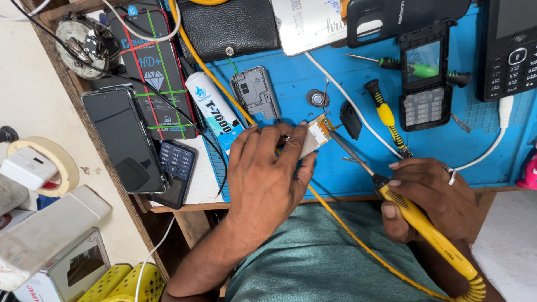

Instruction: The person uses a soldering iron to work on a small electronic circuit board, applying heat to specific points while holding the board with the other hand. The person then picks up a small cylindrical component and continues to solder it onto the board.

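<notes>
My left hand point(268, 173) presses down on a small white display module point(311, 140) with an orange flex cable, lying on the blue work mat point(313, 78). My right hand point(430, 196) grips a yellow soldering iron point(417, 221); its metal tip point(342, 145) reaches up-left and touches the module's flex end. A grey phone inner frame point(255, 93) lies just above my left hand. A small round speaker point(317, 99) with thin wires and a little black part point(350, 119) sit near the tip.
A keypad phone with its cover off point(425, 75), two screwdrivers point(386, 114) point(422, 69), a glue tube point(215, 114), a black wallet point(226, 25), smartphones point(124, 140) point(151, 56), another keypad phone point(510, 47), a white cable point(358, 112) and a tape roll point(42, 162) surround the mat.
</notes>
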